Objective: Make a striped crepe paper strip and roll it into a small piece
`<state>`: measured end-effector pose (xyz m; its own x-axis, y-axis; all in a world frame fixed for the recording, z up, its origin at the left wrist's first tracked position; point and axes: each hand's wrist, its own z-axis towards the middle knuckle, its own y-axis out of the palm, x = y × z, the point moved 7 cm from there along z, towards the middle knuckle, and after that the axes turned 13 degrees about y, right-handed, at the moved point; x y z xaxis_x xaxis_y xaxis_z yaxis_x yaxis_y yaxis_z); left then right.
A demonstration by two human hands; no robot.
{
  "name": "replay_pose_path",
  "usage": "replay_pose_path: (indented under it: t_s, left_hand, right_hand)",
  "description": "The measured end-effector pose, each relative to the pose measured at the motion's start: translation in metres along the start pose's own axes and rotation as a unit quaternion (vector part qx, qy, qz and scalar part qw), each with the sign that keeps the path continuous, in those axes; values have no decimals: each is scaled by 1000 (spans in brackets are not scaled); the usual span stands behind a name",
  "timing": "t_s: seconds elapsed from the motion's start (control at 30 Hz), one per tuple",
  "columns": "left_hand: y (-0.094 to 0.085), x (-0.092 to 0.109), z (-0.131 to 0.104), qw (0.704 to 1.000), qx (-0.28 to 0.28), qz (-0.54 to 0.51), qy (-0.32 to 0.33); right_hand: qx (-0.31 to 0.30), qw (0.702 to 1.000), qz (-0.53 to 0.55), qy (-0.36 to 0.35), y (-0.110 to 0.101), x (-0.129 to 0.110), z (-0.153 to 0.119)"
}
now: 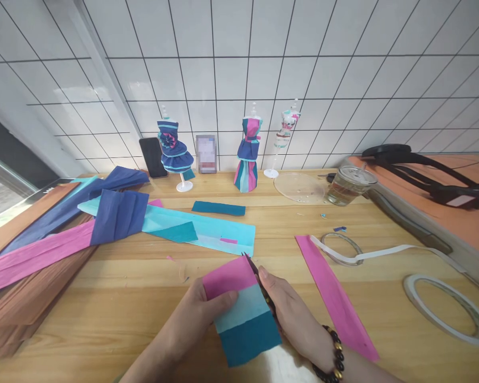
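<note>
Nearest, over the wooden table [143, 314], the right hand [289, 308] wears a beaded bracelet [337, 348] at the wrist and has its fingers wrapped around dark scissors [268, 298], whose blades lie along the right edge of a striped piece [243, 307], the tips showing by its far corner. The left hand [195, 308] grips that piece by its left edge, thumb on top and the other fingers mostly hidden beneath; its bands run teal, pale blue, then pink. Right of the hands lie a loose pink strip [339, 298] and a large tape roll [409, 290]; a smaller tape roll [325, 247] sits farther back, a white ribbon of tape stretching across it. To the left, brown strips [40, 287] lie in a heap with pink and blue ones, and a dark-blue folded piece [120, 215] rests over a light-blue strip [239, 230]. Beyond, a teal strip [219, 207] lies alone. Farthest, three small dress forms [247, 151], two phones [206, 154] and a glass [349, 186] stand before the tiled wall [231, 77].
</note>
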<state>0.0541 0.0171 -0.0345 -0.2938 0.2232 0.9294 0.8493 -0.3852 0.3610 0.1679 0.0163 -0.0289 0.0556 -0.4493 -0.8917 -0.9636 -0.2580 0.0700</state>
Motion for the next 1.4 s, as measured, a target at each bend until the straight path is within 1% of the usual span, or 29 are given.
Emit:
replay_pose_path:
  t_s: [0.23,0.33,0.43,0.5,0.6,0.7,0.8,0.97,1.03,1.1,1.2,1.27,1.4]
  left_hand:
    - [-2,-2,0,1000,-1,16,3]
    - [-2,-2,1,1000,-6,10,10]
    - [0,0,2,1000,-8,2,9]
    - [3,2,1,1000,-11,-6,4]
    - [4,4,1,1000,-11,-11,-4]
    - [1,2,1,1000,13,-15,-12]
    - [-2,-2,2,997,57,-42,-9]
    - [-5,-14,3,990,114,-88,-11]
    - [-5,-17,3,986,123,-109,-3]
    - [-4,-19,1,986,130,-105,-5]
    - [0,-14,-3,988,128,-91,-15]
    - [6,-7,-7,988,116,-100,-24]
    - [16,3,-11,987,86,-124,-45]
  right_hand:
    - [3,999,32,-18,-1,0,3]
    - [-8,999,51,-10,1,3,4]
    - [-30,995,96,14,3,8,7]
    - [-33,992,123,18,1,10,10]
    - [-25,986,164,-6,-9,9,14]
    - [-1,979,203,-5,-22,13,21]
    - [16,980,197,-11,-31,15,27]
    - [6,980,196,-33,-33,14,34]
    - [-2,980,197,-32,-32,12,36]
    - [-12,980,195,-29,-31,10,36]
    - [-29,982,186,-17,-30,7,36]
    - [-34,983,181,-9,-29,5,36]
    - [-19,982,186,-14,-30,3,36]
